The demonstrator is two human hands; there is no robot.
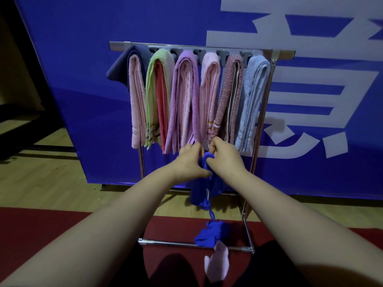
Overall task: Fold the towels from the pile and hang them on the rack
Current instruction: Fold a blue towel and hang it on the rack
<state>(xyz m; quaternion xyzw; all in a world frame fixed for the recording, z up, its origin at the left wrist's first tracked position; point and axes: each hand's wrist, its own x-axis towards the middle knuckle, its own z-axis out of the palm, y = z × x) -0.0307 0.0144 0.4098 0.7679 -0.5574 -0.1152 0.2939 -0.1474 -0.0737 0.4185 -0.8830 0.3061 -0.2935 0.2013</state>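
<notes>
A metal towel rack (261,112) stands against a blue banner, with several folded towels hung side by side: pink (136,100), green (154,88), purple (184,96), light pink (209,94), speckled red (230,96) and light blue (251,100). Below them, my left hand (189,160) and my right hand (224,160) are side by side, both gripping the top edge of a bright blue towel (200,191). It hangs down bunched, with its lower end (211,233) lying on the floor by the rack's base bar.
A pink cloth (216,264) lies in front of the rack base (176,243), on a red mat (41,230). Wooden floor (47,179) runs left of the rack. A dark navy towel (120,67) hangs at the rack's left end.
</notes>
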